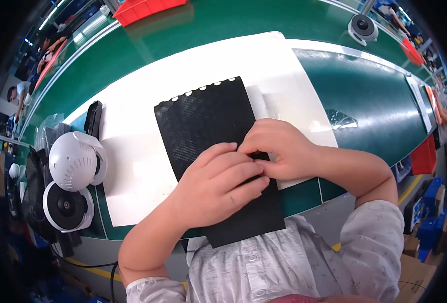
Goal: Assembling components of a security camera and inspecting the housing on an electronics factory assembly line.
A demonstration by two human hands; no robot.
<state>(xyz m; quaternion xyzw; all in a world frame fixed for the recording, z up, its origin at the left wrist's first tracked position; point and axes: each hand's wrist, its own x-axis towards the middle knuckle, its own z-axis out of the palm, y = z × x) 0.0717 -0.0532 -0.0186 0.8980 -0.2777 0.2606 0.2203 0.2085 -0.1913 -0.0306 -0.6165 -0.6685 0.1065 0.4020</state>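
Note:
A black textured sheet (203,118) lies on a white board, with a row of white half-round notches along its far edge. Its near end hangs past the table edge toward my lap. My left hand (216,184) lies across the sheet, its fingers bent and gripping it near the right edge; the thumb is hidden. Close against those fingertips, my right hand (274,146) is closed in a pinch at the sheet's right side. Whatever sits between its thumb and forefinger is too small and covered to make out.
Beneath the sheet is the white board (132,166) on a green table (364,91). Two white camera units, one upright (74,161) and one facing up (67,206), stand at left beside a black strip-like part (93,118). Another camera (362,28) and a red bin (147,9) are farther off.

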